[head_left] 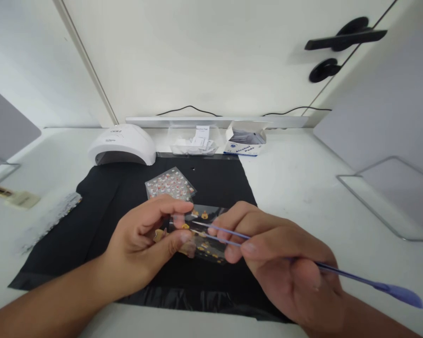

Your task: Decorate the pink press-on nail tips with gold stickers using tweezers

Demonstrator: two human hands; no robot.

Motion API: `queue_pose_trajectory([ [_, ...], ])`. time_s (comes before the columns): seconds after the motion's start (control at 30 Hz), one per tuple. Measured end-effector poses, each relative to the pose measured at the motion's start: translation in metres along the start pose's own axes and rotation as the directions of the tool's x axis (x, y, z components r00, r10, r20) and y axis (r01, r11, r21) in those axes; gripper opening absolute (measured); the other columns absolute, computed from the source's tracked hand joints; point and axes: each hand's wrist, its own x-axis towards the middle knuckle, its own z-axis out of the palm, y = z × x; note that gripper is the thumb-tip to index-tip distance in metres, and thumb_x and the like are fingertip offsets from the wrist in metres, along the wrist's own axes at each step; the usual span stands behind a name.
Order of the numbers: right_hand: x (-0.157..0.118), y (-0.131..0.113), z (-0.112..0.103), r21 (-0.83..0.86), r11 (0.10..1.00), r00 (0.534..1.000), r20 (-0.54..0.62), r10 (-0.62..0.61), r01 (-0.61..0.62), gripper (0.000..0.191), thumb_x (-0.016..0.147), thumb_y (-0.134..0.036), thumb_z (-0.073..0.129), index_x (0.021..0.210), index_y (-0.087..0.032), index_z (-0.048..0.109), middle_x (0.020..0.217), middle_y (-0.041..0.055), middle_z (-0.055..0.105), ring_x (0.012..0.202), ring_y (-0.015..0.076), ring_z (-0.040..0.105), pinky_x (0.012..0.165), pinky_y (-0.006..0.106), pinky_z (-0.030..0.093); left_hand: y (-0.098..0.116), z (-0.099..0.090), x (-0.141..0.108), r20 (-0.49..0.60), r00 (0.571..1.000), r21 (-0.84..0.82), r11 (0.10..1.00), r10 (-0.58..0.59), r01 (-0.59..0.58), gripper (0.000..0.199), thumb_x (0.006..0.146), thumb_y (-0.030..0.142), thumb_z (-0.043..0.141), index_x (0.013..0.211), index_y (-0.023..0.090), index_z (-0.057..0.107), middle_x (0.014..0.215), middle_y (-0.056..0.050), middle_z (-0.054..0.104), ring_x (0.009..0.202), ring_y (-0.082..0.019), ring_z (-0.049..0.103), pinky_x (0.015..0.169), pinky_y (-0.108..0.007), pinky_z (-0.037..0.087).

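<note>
My left hand (141, 249) pinches a clear sticker sheet (209, 253) with small yellow designs, thumb in front and fingers behind. In my right hand (285, 263) is a pair of purple tweezers (359, 278), its flat end pointing to the lower right. The two tweezer tips are slightly apart and lie over the sheet, close to my left thumb. Whether a sticker sits between them I cannot tell. A second sticker sheet (171, 183), with red and white designs, lies on the black mat (218, 180) just beyond my left hand.
A white nail lamp (123, 143) stands at the back left. Beside it are a clear tray (197, 141) with white packets and an alcohol pads box (246, 140). A blurred stack of sheets (52, 223) lies at the left; a wire stand (391, 202) is at the right.
</note>
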Motion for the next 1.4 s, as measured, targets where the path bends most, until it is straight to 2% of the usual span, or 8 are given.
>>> queue_pose_trajectory([
  [0.1, -0.005, -0.001, 0.004, -0.082, 0.996, 0.996, -0.083, -0.042, 0.035, 0.037, 0.103, -0.04, 0.048, 0.107, -0.022, 0.08, 0.07, 0.0076, 0.071, 0.075, 0.0249, 0.07, 0.068, 0.044, 0.061, 0.003, 0.003, -0.001, -0.01, 1.0, -0.001, 1.0, -0.027, 0.027, 0.041, 0.08, 0.004, 0.074, 0.111, 0.03, 0.077, 0.09, 0.0, 0.071, 0.072, -0.011, 0.07, 0.063, -0.015, 0.061],
  [0.2, -0.01, 0.0, 0.007, -0.139, 0.988, 0.994, -0.081, -0.073, 0.062, 0.035, 0.103, -0.038, 0.048, 0.11, -0.022, 0.078, 0.072, 0.0073, 0.072, 0.073, 0.0246, 0.072, 0.067, 0.045, 0.063, 0.004, 0.004, -0.001, 0.035, 0.999, -0.003, 1.0, 0.016, -0.016, 0.042, 0.083, 0.005, 0.072, 0.115, 0.032, 0.076, 0.088, -0.001, 0.069, 0.068, -0.011, 0.068, 0.057, -0.016, 0.059],
  [0.33, -0.015, -0.002, 0.006, -0.178, 0.98, 0.99, -0.086, -0.108, 0.091, 0.037, 0.104, -0.039, 0.045, 0.111, -0.022, 0.078, 0.068, 0.0066, 0.071, 0.069, 0.0237, 0.073, 0.065, 0.044, 0.063, 0.005, 0.0, 0.001, 0.099, 0.985, 0.041, 0.989, 0.139, -0.143, 0.04, 0.084, 0.004, 0.071, 0.116, 0.027, 0.075, 0.087, -0.004, 0.07, 0.077, -0.015, 0.069, 0.06, -0.018, 0.057],
  [0.7, -0.019, -0.011, 0.006, -0.196, 0.98, 0.999, -0.04, -0.028, 0.02, 0.038, 0.104, -0.041, 0.045, 0.113, -0.023, 0.077, 0.07, 0.0061, 0.071, 0.07, 0.0228, 0.072, 0.071, 0.046, 0.065, 0.007, -0.009, 0.001, 0.214, 0.955, 0.121, 0.965, 0.203, -0.233, 0.038, 0.088, 0.009, 0.071, 0.123, 0.024, 0.069, 0.084, -0.006, 0.069, 0.082, -0.02, 0.067, 0.071, -0.03, 0.056],
  [0.83, -0.017, -0.015, 0.011, -0.207, 0.978, 0.987, -0.158, -0.008, -0.026, 0.037, 0.103, -0.04, 0.047, 0.103, -0.023, 0.08, 0.066, 0.0047, 0.068, 0.067, 0.0224, 0.071, 0.067, 0.045, 0.065, 0.009, -0.009, 0.002, 0.212, 0.96, 0.15, 0.964, 0.184, -0.218, 0.035, 0.088, 0.008, 0.07, 0.119, 0.024, 0.07, 0.087, -0.006, 0.07, 0.079, -0.019, 0.068, 0.069, -0.03, 0.056],
  [0.87, -0.016, -0.016, 0.012, -0.202, 0.979, 0.994, -0.111, -0.014, -0.008, 0.035, 0.103, -0.039, 0.048, 0.104, -0.023, 0.08, 0.064, 0.0043, 0.068, 0.065, 0.0221, 0.071, 0.067, 0.044, 0.066, 0.009, -0.009, 0.002, 0.213, 0.96, 0.154, 0.964, 0.181, -0.216, 0.034, 0.088, 0.008, 0.07, 0.118, 0.024, 0.071, 0.088, -0.006, 0.07, 0.078, -0.019, 0.068, 0.067, -0.03, 0.056],
  [1.13, -0.017, -0.014, 0.013, -0.23, 0.973, 0.982, -0.187, -0.009, -0.035, 0.032, 0.1, -0.039, 0.054, 0.101, -0.023, 0.082, 0.065, 0.0064, 0.072, 0.067, 0.0256, 0.072, 0.065, 0.047, 0.065, 0.009, -0.01, 0.004, 0.223, 0.953, 0.19, 0.95, 0.204, -0.247, 0.032, 0.087, 0.005, 0.069, 0.115, 0.02, 0.071, 0.086, -0.007, 0.071, 0.074, -0.018, 0.067, 0.061, -0.026, 0.055],
  [1.4, -0.016, -0.014, 0.008, -0.231, 0.972, 0.99, -0.143, 0.015, -0.048, 0.032, 0.101, -0.038, 0.053, 0.102, -0.023, 0.081, 0.067, 0.0062, 0.07, 0.067, 0.0245, 0.072, 0.065, 0.047, 0.064, 0.014, -0.01, 0.005, 0.266, 0.943, 0.203, 0.945, 0.198, -0.256, 0.028, 0.086, 0.002, 0.067, 0.11, 0.018, 0.071, 0.083, -0.008, 0.072, 0.074, -0.018, 0.069, 0.062, -0.027, 0.058],
])
